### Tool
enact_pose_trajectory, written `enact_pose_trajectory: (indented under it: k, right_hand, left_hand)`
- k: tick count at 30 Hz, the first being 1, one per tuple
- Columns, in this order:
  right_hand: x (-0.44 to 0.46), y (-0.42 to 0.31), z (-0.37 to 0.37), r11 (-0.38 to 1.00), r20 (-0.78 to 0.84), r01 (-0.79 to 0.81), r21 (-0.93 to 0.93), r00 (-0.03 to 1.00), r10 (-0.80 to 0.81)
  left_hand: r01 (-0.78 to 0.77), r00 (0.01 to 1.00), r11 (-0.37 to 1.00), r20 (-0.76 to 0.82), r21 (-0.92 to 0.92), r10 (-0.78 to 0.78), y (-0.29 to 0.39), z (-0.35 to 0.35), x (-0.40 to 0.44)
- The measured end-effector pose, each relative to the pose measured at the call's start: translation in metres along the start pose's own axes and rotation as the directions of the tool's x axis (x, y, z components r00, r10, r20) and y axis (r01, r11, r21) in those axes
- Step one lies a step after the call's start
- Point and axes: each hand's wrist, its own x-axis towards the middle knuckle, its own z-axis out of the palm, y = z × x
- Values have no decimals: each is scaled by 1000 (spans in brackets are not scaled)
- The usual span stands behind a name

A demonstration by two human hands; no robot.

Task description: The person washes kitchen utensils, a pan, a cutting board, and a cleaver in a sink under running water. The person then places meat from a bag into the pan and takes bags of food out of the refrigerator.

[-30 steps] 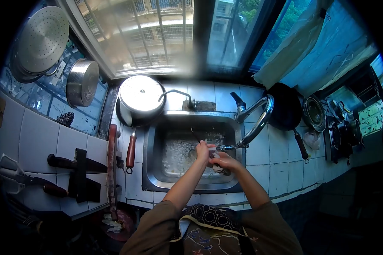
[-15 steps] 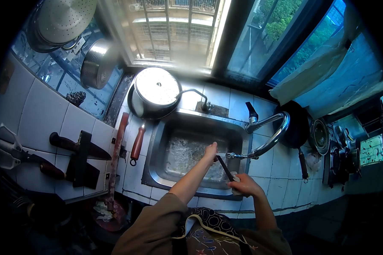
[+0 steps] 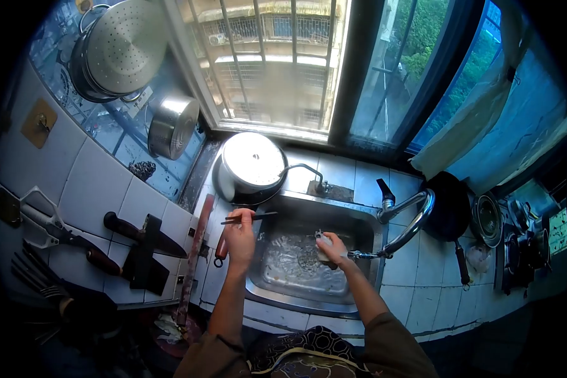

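My left hand (image 3: 239, 238) is raised at the left rim of the sink, closed around a thin dark stick-like utensil (image 3: 266, 215). The utensil lies roughly level and sticks out on both sides of my fingers; its exact kind is unclear. Below that hand, the reddish handle (image 3: 220, 249) of a pan shows partly. My right hand (image 3: 335, 247) is over the steel sink (image 3: 277, 301), next to the faucet's outlet (image 3: 359, 254). It grips a small whitish scrubbing pad (image 3: 323, 242), mostly covered by the fingers. Water wets the basin below.
A lidded pot (image 3: 253, 160) sits in a dark pan behind the sink. The curved faucet (image 3: 422, 217) arches in from the right, beside a black wok (image 3: 446, 205). Knives (image 3: 148, 239) hang in a rack on the left, near scissors (image 3: 41, 217).
My left hand has moved left out of the basin with the dark utensil. My right hand has moved from the near right rim into the sink with the pad. The view has shifted.
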Motion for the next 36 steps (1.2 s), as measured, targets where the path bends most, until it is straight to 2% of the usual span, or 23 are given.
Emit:
enact_pose_trajectory:
  k: [2, 4, 6, 7, 8, 10, 11, 12, 14, 18, 20, 21, 22, 23, 24, 25, 26, 28, 30, 31, 32, 34, 36]
  right_hand:
    - [7, 4, 9, 998, -2, -61, 18, 998, 61]
    - [5, -5, 8, 986, 61, -81, 143, 995, 73]
    - [0, -15, 4, 978, 70, -122, 170, 991, 112]
    - [1, -12, 5, 966, 71, -129, 226, 991, 115]
    - [1, -8, 4, 950, 64, -135, 283, 990, 122]
    - [-6, -19, -7, 945, 24, -191, 267, 981, 191]
    - [-3, -10, -7, 951, -32, -122, 284, 990, 136]
    - [-2, -2, -6, 954, -84, -56, 295, 993, 84]
    - [-8, 5, -7, 946, -119, -53, 321, 988, 96]
    - [-7, 6, -10, 965, -228, 15, 263, 972, 47]
    - [-1, 11, -6, 958, -207, -31, 285, 974, 93]
    - [5, 19, 1, 959, -202, -36, 280, 975, 95]
    - [8, 25, 9, 960, -206, -42, 277, 973, 102]
    - [6, 21, 10, 982, -209, -26, 185, 976, 65]
    - [6, 16, 9, 996, -207, -10, 85, 978, 28]
    - [8, 19, 15, 985, -214, 30, 168, 977, 7]
    - [11, 28, 28, 966, -210, 75, 248, 977, -22]
    - [32, 57, 49, 998, -122, 54, 32, 991, -50]
    - [12, 30, 42, 999, -154, 37, -29, 987, -41]
    - [-6, 10, 35, 999, -240, 19, -39, 970, -28]
    - [-21, -5, 30, 999, -320, 1, -45, 947, -15]
    - [-41, -15, 19, 998, -291, 49, -27, 955, -55]
    - [-56, -22, 5, 999, -278, 12, -30, 960, -19]
  left_hand:
    - [-19, 978, 989, -201, 149, 49, 1, -7, 17]
    - [-66, 956, 948, -252, 311, 149, -18, -7, 32]
    - [-53, 952, 969, -279, 241, 122, -51, 4, 42]
    - [33, 959, 989, -284, 143, 9, -53, 12, 43]
    - [-17, 943, 988, -326, 154, 67, -85, 19, 48]
    - [75, 923, 997, -377, -32, -82, -95, 33, 56]
    - [205, 886, 961, -382, -183, -262, -95, 38, 60]
    - [250, 867, 914, -346, -319, -358, -118, 39, 68]
    - [388, 736, 732, -290, -559, -612, -152, 38, 82]
    - [496, 638, 610, -216, -618, -739, -152, 36, 101]
    - [515, 698, 604, -111, -608, -708, -184, 28, 109]
    - [585, 671, 586, -71, -561, -738, -159, 28, 105]
    - [570, 732, 546, 77, -615, -677, -168, 23, 103]
    - [586, 719, 515, 108, -625, -687, -155, 23, 96]
    - [612, 659, 514, 27, -601, -752, -141, 31, 84]
    - [643, 739, 576, 210, -505, -640, -151, 29, 70]
    - [651, 754, 625, 274, -430, -597, -133, 41, 42]
    - [871, 474, 475, 463, -123, -749, -126, 70, -4]
    - [981, 81, 171, 593, 97, -801, -108, 103, -41]
    - [988, -155, -90, 789, 127, -594, -134, 114, -49]
    - [983, -174, -124, 907, 136, -384, -131, 123, -63]
    - [997, -47, -79, 893, 13, -447, -128, 137, -79]
    - [973, -217, -163, 887, 163, -408, -169, 155, -85]
